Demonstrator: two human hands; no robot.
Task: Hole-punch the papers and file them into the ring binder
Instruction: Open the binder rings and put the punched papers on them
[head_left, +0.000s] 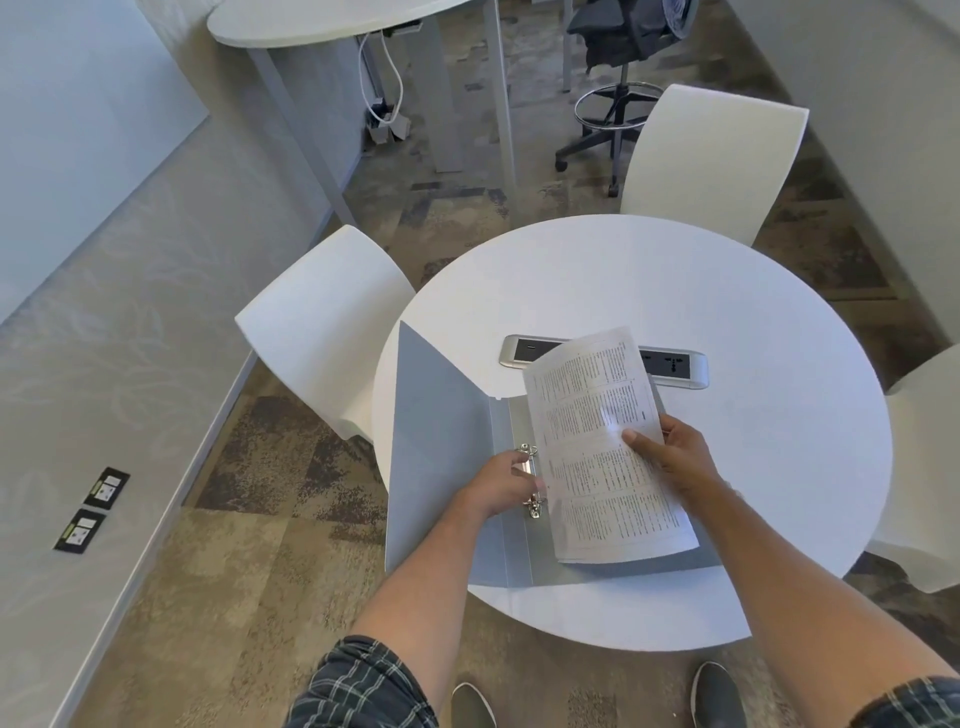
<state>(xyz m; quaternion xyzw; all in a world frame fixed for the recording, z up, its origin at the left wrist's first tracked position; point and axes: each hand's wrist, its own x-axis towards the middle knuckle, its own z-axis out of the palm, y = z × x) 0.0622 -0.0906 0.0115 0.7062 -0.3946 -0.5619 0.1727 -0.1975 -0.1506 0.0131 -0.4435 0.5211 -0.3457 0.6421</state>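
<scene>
Papers (608, 452): small print, unreadable.

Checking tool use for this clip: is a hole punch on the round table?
No: the round table carries only the open ring binder, the papers and a built-in socket panel.

Printed papers (608, 457) tilt over the open grey ring binder (447, 467).

Left hand (501, 480) fingers curled at the ring binder (467, 467) mechanism; right hand (670, 454) pinching papers (608, 452) over it.
</scene>
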